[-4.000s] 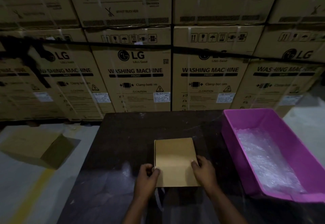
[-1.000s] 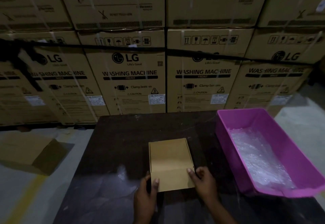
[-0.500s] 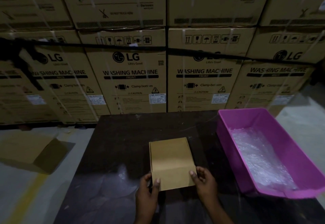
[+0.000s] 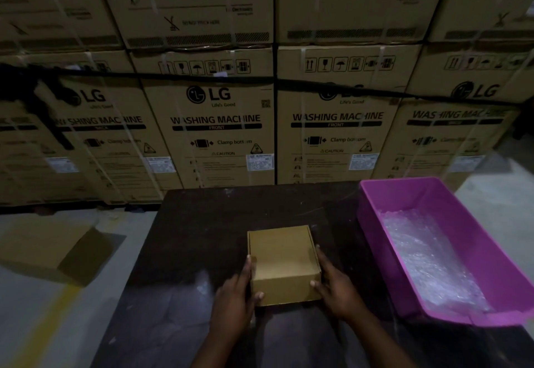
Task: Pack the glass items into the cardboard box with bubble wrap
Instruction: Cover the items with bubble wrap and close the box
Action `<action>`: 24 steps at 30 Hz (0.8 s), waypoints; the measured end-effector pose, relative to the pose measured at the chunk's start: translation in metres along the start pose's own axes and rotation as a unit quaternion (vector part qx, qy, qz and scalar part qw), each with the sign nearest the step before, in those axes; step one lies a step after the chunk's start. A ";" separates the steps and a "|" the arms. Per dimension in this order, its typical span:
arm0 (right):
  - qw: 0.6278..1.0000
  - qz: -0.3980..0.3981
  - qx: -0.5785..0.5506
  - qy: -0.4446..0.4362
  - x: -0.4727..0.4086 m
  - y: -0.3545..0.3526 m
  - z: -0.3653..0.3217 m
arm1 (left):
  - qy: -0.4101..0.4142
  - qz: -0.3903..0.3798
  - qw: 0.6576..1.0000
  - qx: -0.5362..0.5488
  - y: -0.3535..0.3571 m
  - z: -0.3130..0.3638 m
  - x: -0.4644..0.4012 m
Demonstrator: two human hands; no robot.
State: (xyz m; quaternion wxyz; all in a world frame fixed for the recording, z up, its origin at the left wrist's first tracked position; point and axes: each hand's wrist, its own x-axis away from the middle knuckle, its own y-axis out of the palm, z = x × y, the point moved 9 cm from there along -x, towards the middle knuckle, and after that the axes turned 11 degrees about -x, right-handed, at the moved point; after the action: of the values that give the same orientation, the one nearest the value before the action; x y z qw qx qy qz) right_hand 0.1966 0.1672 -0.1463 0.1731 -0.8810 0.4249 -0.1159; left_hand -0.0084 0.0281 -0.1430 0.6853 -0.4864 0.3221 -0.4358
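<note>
Grip, left hand (image 4: pixel 234 299): fingers laid straight along the left wall of the cardboard box (image 4: pixel 284 263), thumb at the near left corner; flat pressing contact, nothing clenched.

Grip, right hand (image 4: pixel 336 292): mirrors the left, fingers flat along the right wall, thumb on the near right corner; released rather than grasping.

Cardboard box: small, plain brown, standing squared up with its top closed, at the near middle of the desk (image 4: pixel 202 237), held between both hands.

Bubble wrap (image 4: pixel 427 258): crumpled clear sheet lying in the bottom of the pink tub (image 4: pixel 372 211), right of the box and apart from it. Whether it covers anything cannot be told.

Glass items: none visible anywhere in view.

Desk: dark, scuffed top carrying box and tub.

Surroundings: wall of large strapped washing-machine cartons (image 4: pixel 216 119) at the far side; a flattened carton (image 4: pixel 57 249) on the floor, far left.

Step in hand, as judged: forming and steadying the box; packing proper not yet begun.

Next move, as judged: calls for opening the top, then a reach right into the tub for wrap to line the box, one hand steadying it.
</note>
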 end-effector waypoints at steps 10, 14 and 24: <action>0.968 -0.109 0.227 -0.023 -0.006 0.016 0.003 | 0.119 -0.046 0.988 -0.090 -0.005 0.018 -0.023; 0.963 -0.109 0.243 -0.038 -0.007 0.014 -0.004 | 0.135 -0.052 0.981 -0.130 -0.005 0.021 -0.021; 0.940 -0.112 0.315 -0.069 -0.004 0.014 -0.010 | 0.191 -0.076 0.958 -0.200 0.013 0.026 -0.019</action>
State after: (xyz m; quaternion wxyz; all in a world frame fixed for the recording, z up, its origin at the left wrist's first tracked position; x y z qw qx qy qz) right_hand 0.1807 0.1607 -0.1432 0.4568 -0.8291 0.2518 -0.2013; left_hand 0.0101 0.0575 -0.1463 0.4650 -0.5443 0.4893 -0.4982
